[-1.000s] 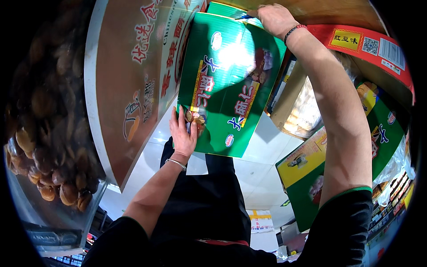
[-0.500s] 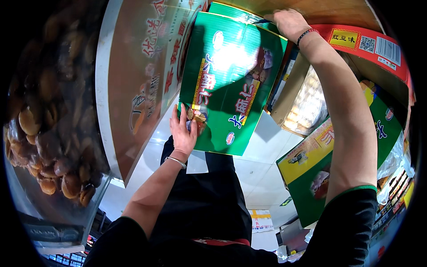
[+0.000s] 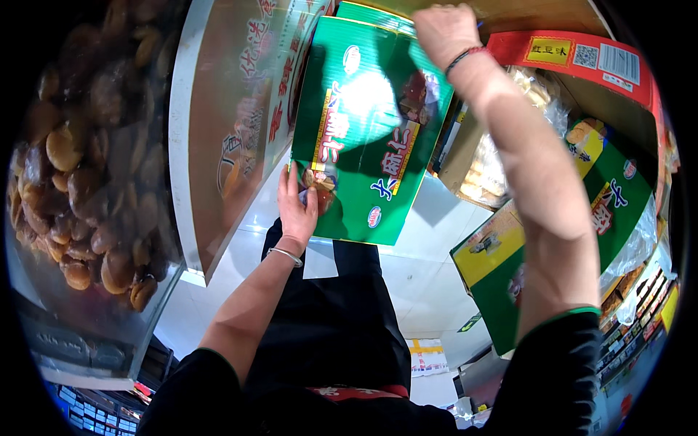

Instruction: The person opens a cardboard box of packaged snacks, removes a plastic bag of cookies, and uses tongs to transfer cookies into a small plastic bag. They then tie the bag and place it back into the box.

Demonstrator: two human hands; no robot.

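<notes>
A green cardboard carton [image 3: 363, 182] with colourful print stands in front of me, its corrugated top catching a bright glare. My left hand [image 3: 297, 209] lies against its near left edge, fingers stretched out and apart, thumb on the printed face. Over the carton's far right corner, my right hand [image 3: 445, 33] is curled closed with its knuckles up. Its fingertips are turned away from view, so whatever they hold there is hidden.
Brown snacks fill a clear bin [image 3: 80, 196] at the left, beside a printed brown panel [image 3: 218, 123]. To the right are an open red-edged carton [image 3: 582, 58], wrapped pale pastries [image 3: 491, 163] and another green-and-yellow carton [image 3: 502, 291]. A taped white box [image 3: 427, 357] sits on the floor.
My right hand has moved left along the carton's far edge. A slim dark object at its fingertips earlier no longer shows. My left hand stays on the carton's edge.
</notes>
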